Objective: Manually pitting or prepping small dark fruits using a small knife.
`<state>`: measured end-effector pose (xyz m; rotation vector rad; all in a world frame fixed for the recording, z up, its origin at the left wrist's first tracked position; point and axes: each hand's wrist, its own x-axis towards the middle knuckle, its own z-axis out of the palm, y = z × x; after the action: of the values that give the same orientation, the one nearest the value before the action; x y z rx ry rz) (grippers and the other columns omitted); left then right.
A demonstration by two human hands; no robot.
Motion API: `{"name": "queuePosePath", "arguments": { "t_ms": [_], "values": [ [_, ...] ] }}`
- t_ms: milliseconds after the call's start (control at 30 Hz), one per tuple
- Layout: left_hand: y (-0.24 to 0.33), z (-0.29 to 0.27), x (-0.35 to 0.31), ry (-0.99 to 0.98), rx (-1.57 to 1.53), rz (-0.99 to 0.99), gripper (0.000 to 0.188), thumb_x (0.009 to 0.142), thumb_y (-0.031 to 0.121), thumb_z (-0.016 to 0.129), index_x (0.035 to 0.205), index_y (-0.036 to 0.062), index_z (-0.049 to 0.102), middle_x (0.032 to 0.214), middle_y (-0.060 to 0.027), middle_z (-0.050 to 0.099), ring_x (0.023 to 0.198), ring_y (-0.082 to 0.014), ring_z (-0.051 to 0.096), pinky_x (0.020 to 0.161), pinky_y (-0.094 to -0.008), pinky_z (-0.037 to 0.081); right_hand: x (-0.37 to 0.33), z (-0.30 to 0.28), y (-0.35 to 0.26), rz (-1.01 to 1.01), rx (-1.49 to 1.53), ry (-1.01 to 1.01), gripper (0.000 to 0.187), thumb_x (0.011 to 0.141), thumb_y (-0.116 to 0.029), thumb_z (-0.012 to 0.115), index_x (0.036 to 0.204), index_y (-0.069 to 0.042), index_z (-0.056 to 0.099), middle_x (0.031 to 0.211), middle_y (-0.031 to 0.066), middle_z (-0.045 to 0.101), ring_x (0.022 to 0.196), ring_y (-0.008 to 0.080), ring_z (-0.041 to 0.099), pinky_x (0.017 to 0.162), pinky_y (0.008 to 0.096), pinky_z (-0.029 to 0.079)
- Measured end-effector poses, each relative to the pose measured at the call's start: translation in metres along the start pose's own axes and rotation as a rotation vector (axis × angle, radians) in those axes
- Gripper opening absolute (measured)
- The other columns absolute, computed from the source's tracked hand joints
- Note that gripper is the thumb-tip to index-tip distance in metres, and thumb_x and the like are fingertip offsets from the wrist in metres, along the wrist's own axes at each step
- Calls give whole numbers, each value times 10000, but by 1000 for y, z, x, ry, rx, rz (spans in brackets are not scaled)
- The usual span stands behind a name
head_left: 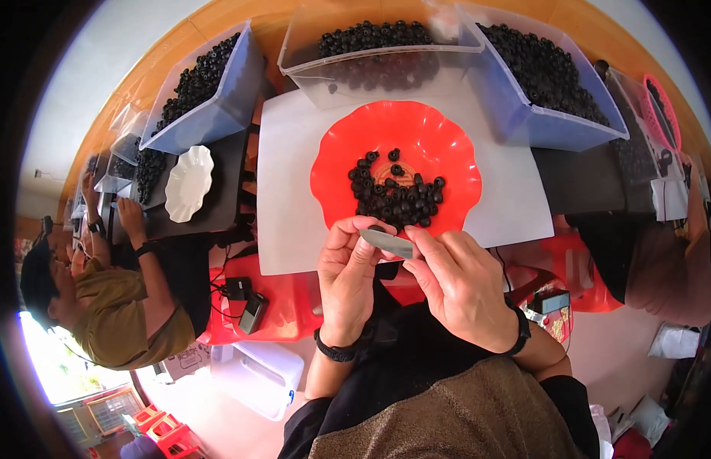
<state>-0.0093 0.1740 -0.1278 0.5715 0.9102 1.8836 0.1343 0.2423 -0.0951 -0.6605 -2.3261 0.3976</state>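
Observation:
My left hand (346, 268) pinches a small black bead-like piece (377, 229) between thumb and fingertips. In my right hand (464, 284) is a short grey blade (390, 244), like a small knife; the fingers hide its handle end. The blade reaches across to the left thumb, close to the black piece. Both hands are over the near rim of a red scalloped plate (462, 183). Several small black bead-like pieces (397, 200) lie heaped on the plate's near half, some showing a hole.
A white sheet (286, 176) lies under the plate. Behind it stand a clear bin (382, 50) and blue-tinted bins (577, 122) (210, 122), holding black pieces. A white scalloped dish (190, 183) sits left. Another person (126, 298) works at far left; someone is partly visible at right.

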Motion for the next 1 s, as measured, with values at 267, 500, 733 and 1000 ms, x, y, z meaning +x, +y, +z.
{"name": "queuePosePath", "arguments": {
  "t_ms": [267,500,733,1000],
  "values": [
    [-4,-4,-1,-32,-22,36,115,968,79,514,1070,26,505,1006,-132,633,811,-141,591,762,-280,495,0,2,-4,29,40,9,355,819,-167,703,1101,16,590,711,64,495,590,210,512,502,320,428],
    [-5,-3,-3,-40,-7,27,137,969,67,505,1098,24,501,984,-119,627,816,-144,582,768,-277,488,-1,-1,-8,116,125,-46,283,838,-106,671,1088,3,596,774,81,559,643,260,561,544,360,458],
    [-5,-2,-3,-50,-5,42,159,968,68,506,1122,27,492,982,-114,622,822,-143,576,773,-274,483,-2,-2,-7,126,138,-46,272,836,-98,673,1078,3,599,768,83,563,638,257,563,545,357,459],
    [-6,-2,-2,-81,32,76,98,963,55,511,1056,37,486,969,-128,622,813,-144,577,762,-276,482,-5,3,0,98,140,-15,271,842,-169,682,1040,-2,601,707,71,512,615,232,561,502,335,453]
  ]
}}
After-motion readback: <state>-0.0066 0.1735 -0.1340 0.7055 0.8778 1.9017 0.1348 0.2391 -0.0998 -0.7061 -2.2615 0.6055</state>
